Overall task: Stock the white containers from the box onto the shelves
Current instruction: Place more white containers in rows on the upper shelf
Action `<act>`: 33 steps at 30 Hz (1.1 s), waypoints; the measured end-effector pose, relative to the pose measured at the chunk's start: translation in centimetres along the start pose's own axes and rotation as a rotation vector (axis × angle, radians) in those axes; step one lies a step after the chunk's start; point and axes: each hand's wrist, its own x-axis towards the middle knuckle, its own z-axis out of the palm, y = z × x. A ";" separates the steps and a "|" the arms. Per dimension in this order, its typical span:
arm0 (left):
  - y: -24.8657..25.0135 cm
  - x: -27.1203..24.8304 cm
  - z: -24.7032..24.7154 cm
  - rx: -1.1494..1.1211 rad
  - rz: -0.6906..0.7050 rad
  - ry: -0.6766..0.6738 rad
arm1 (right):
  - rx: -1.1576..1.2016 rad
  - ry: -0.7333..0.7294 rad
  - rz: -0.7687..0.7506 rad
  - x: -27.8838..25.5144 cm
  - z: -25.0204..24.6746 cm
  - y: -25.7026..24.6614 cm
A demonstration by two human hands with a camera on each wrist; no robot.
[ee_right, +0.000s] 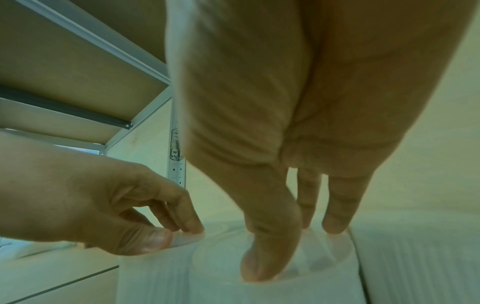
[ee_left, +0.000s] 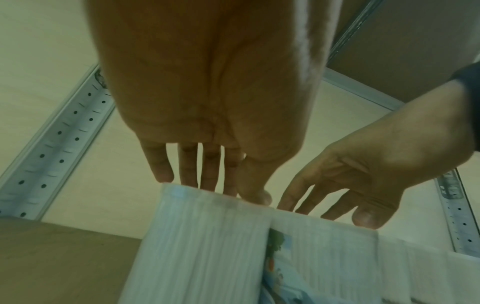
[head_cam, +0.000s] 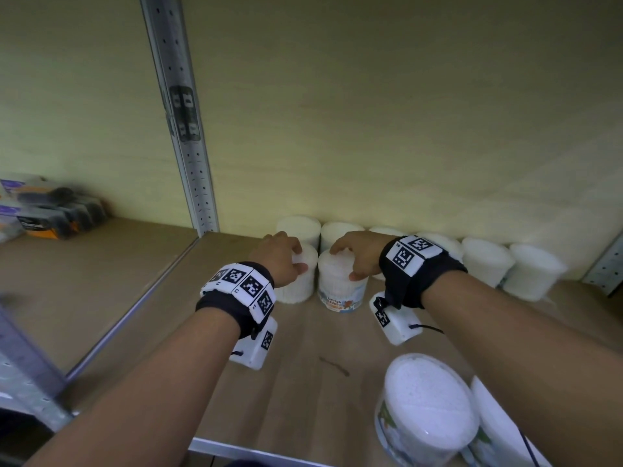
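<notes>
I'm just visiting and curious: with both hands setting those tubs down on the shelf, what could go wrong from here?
Both hands grip by the lids only: the left hand on one cotton bud tub, the right hand on its labelled neighbour. A lid might pop off. The two tubs touch, so nudging one may shift the other or the back row. The forearms pass close above the large tub at the shelf's front edge.
</notes>
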 end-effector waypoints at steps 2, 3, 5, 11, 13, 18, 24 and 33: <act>0.0 0.1 0.0 0.000 0.001 -0.002 | 0.012 0.006 -0.006 0.0 0.0 0.2; 0.0 0.0 0.0 0.002 0.002 -0.004 | 0.013 0.007 -0.008 0.0 0.0 0.1; 0.0 0.1 0.0 0.008 0.005 -0.006 | 0.007 0.011 -0.011 0.1 0.1 0.1; -0.3 0.1 -0.4 -0.030 0.034 -0.056 | -0.012 0.012 -0.011 0.1 -0.1 0.2; -0.4 0.2 -0.8 -0.047 0.047 -0.107 | -0.007 0.013 -0.011 0.0 -0.1 0.2; -0.4 0.4 -1.9 -0.044 0.098 -0.192 | -0.007 0.020 -0.020 0.3 0.0 0.1; -0.6 1.1 -2.7 -0.005 0.134 -0.281 | -0.007 0.031 -0.023 0.6 0.2 0.2; -0.7 1.3 -0.4 -0.055 0.013 0.069 | -0.010 0.028 -0.029 0.6 0.1 0.3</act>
